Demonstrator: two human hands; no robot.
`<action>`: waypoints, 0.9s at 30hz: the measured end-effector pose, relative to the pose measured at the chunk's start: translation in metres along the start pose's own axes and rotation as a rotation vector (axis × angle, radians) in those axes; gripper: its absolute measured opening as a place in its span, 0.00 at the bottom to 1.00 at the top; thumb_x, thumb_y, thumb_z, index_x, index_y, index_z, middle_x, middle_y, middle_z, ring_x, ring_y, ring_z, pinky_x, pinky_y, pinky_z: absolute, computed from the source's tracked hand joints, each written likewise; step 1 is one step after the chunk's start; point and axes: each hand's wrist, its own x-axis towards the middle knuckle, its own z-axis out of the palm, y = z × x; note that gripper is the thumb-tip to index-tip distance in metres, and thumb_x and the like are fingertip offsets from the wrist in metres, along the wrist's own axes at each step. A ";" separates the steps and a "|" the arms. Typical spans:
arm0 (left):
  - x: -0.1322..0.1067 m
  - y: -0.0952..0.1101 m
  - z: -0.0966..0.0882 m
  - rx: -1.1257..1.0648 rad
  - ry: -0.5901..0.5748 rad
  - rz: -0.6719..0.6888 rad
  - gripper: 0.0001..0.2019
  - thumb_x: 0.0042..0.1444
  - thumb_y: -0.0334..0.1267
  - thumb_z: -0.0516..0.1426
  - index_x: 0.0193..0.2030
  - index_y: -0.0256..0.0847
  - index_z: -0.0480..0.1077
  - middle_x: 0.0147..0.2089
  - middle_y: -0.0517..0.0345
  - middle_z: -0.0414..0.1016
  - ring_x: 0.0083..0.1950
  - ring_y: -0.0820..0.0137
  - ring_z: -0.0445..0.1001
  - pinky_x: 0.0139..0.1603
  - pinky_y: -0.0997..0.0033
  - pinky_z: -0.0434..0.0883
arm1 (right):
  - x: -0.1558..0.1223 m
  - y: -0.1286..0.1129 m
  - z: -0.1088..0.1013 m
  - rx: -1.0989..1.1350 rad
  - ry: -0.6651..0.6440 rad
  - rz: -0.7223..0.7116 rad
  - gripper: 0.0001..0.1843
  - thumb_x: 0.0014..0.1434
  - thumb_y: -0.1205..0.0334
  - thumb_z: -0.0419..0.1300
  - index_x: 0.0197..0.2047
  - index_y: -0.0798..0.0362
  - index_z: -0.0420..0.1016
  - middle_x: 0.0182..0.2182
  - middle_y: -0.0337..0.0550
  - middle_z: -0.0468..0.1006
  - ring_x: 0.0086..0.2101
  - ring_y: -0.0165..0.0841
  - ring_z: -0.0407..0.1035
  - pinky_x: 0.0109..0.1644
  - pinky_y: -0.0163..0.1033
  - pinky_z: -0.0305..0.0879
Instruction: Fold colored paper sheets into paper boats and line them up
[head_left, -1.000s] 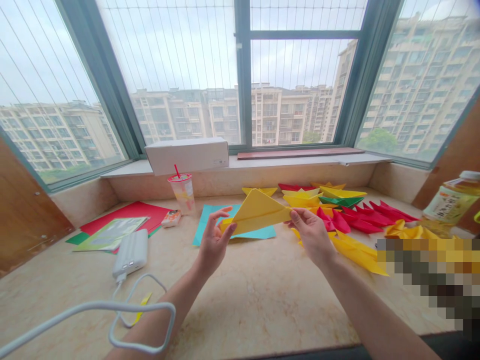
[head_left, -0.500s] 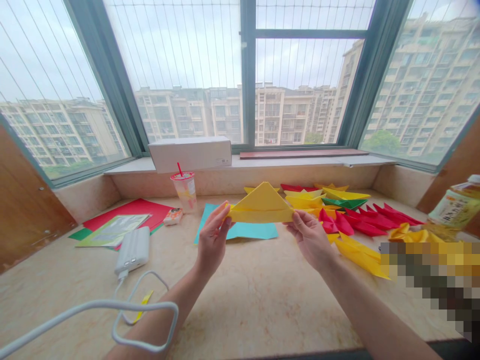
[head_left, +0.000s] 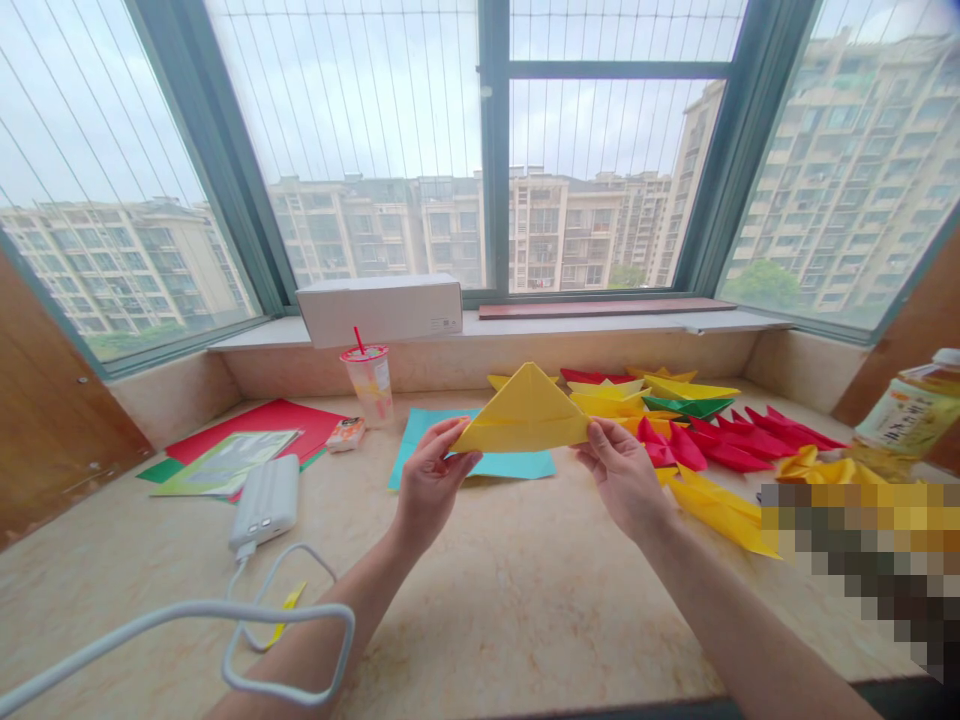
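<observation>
I hold a yellow folded paper triangle (head_left: 523,412) up above the stone counter (head_left: 495,590), peak upward. My left hand (head_left: 431,480) pinches its left corner and my right hand (head_left: 622,475) pinches its right corner. Behind the triangle a light blue paper sheet (head_left: 495,462) lies flat on the counter. To the right lie several folded paper shapes in yellow (head_left: 720,512), red (head_left: 739,432) and green (head_left: 686,405).
A plastic cup with a red straw (head_left: 368,382), a white box (head_left: 381,308) on the sill, red and green sheets with a booklet (head_left: 232,455), a white power bank (head_left: 265,502) with a looping cable (head_left: 292,620), and a bottle (head_left: 907,412) at far right.
The yellow paper went from tilted with its point to the left to level with its peak up. My left fingers have shifted along its left corner.
</observation>
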 end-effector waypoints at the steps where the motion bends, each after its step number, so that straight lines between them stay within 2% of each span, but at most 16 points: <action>1: 0.000 0.000 0.000 0.002 0.004 -0.003 0.17 0.49 0.37 0.67 0.48 0.44 0.79 0.53 0.49 0.72 0.52 0.62 0.75 0.48 0.63 0.78 | 0.000 0.000 0.000 -0.013 0.006 -0.003 0.17 0.47 0.48 0.73 0.36 0.47 0.79 0.34 0.40 0.82 0.31 0.32 0.73 0.34 0.36 0.69; 5: 0.002 0.003 -0.001 0.013 0.003 -0.004 0.15 0.50 0.39 0.67 0.46 0.44 0.79 0.52 0.49 0.72 0.53 0.62 0.74 0.48 0.64 0.77 | -0.001 -0.002 0.001 -0.026 0.027 -0.001 0.18 0.46 0.47 0.73 0.36 0.48 0.79 0.33 0.40 0.82 0.31 0.31 0.73 0.33 0.35 0.68; 10: 0.003 0.007 -0.003 0.059 -0.033 -0.001 0.11 0.57 0.42 0.62 0.44 0.42 0.80 0.51 0.47 0.74 0.57 0.60 0.71 0.48 0.66 0.75 | 0.000 -0.003 0.002 -0.033 0.047 -0.019 0.19 0.45 0.48 0.74 0.36 0.49 0.79 0.32 0.40 0.81 0.30 0.31 0.73 0.32 0.35 0.66; 15: 0.004 0.011 -0.005 0.138 -0.028 -0.017 0.13 0.61 0.44 0.58 0.37 0.39 0.81 0.49 0.46 0.77 0.57 0.60 0.70 0.55 0.61 0.70 | -0.001 -0.003 0.002 -0.061 0.014 -0.034 0.18 0.46 0.48 0.73 0.36 0.49 0.79 0.32 0.39 0.81 0.30 0.31 0.73 0.33 0.35 0.66; 27: 0.007 0.006 -0.005 0.039 0.064 -0.088 0.13 0.57 0.45 0.62 0.45 0.42 0.80 0.50 0.49 0.76 0.52 0.62 0.73 0.52 0.63 0.72 | -0.002 0.001 0.001 -0.117 -0.001 -0.055 0.17 0.48 0.49 0.72 0.38 0.49 0.79 0.30 0.39 0.80 0.29 0.31 0.73 0.32 0.36 0.65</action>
